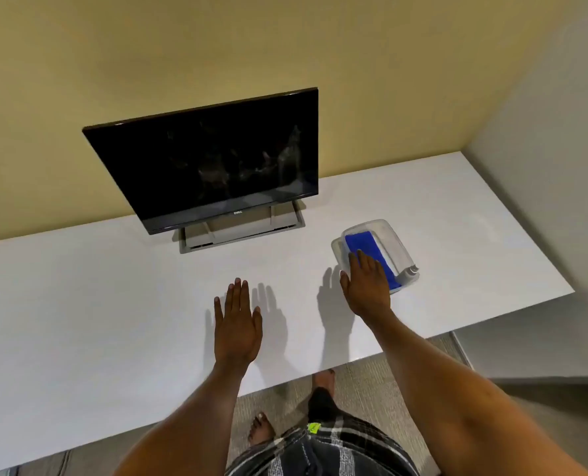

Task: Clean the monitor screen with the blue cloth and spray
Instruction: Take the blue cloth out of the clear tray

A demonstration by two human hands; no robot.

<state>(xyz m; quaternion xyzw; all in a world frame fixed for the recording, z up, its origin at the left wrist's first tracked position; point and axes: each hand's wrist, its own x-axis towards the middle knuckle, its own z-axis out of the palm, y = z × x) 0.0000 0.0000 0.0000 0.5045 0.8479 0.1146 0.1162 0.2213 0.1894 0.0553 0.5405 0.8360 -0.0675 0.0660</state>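
A black monitor [213, 159] with smudges on its dark screen stands on a grey base at the back of the white table [114, 321]. To its right sits a clear plastic tray [388, 231] holding a folded blue cloth [364, 243] and a small spray bottle [410, 271] lying along its right side. My right hand [366, 286] reaches over the tray's near edge with straight fingers, fingertips over the cloth. My left hand [237, 324] hovers flat above the table with fingers spread, holding nothing.
A yellow wall rises behind the table and a pale wall stands to the right. The table's front edge runs diagonally above carpeted floor, where the person's bare feet [261, 427] show.
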